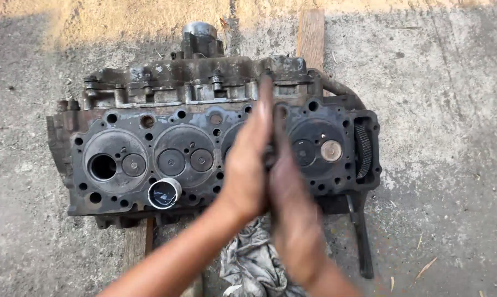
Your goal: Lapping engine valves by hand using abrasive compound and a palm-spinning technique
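Note:
A grimy cylinder head (122, 118) lies face up on the concrete, showing a row of combustion chambers with round valves (171, 161). My left hand (248, 165) and my right hand (287, 190) are pressed flat, palm to palm, over the third chamber. A thin dark rod (270, 158) is squeezed between the palms; only a short bit shows, and its lower end is hidden. The leftmost chamber has an open port hole (103, 166). One valve (331, 150) in the rightmost chamber looks cleaner and lighter than the others.
A small round tin of dark paste (164, 193) sits on the head's near edge. A crumpled grey rag (254, 264) lies below my hands. A black bar-shaped tool (361, 236) rests at the head's right. Wooden planks (311, 36) lie under the head.

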